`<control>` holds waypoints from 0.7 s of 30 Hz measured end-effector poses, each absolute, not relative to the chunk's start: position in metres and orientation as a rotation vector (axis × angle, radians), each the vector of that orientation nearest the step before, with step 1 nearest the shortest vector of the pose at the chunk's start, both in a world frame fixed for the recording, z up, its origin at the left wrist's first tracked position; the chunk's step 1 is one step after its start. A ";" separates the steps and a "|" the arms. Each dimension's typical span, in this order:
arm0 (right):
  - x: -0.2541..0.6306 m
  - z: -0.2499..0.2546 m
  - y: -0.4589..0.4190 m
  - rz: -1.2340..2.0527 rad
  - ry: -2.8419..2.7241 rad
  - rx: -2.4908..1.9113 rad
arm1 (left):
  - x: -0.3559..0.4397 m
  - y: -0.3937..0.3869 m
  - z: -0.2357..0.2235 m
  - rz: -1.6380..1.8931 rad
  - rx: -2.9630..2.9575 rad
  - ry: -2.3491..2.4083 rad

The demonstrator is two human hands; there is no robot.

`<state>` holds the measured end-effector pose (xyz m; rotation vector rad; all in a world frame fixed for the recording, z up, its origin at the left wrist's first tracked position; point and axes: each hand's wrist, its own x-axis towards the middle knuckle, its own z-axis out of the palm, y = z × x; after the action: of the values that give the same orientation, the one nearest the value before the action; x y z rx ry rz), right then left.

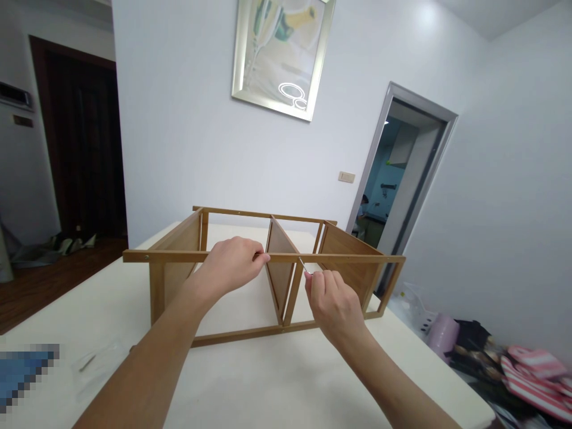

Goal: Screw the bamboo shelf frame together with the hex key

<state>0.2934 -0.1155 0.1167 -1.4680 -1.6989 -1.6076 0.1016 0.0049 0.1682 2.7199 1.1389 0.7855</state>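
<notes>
A wooden shelf frame [170, 257] lies on its side on the white table [250, 387], its panels standing upright between the rails. My left hand [232, 262] is closed around the upper near rail, left of the middle panel [282, 238]. In my right hand [335, 301] is a thin metal hex key [303, 264], gripped in closed fingers. Its tip meets the same rail where the middle panel joins it. The fingers hide the rest of the key.
A clear plastic bag [100, 366] with a small metal piece lies at the table's left. Past the right edge sit a pink container [442, 336] and striped fabric [536, 378]. A framed picture [281, 53] hangs on the wall behind; a person [361, 208] is visible through the doorway.
</notes>
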 end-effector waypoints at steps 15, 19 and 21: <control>0.283 0.107 -0.101 -1.079 -1.498 -1.643 | 0.102 0.002 0.170 0.796 2.719 1.144; 0.283 0.104 -0.103 -1.196 -1.502 -1.559 | 0.101 0.001 0.170 0.798 2.721 1.142; 0.282 0.103 -0.102 -1.244 -1.520 -1.512 | 0.101 0.001 0.170 0.806 2.725 1.135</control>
<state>0.2822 -0.1025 0.1031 -1.5117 -1.5202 -1.2436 0.1014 0.0013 0.1698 2.7252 1.1346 0.8059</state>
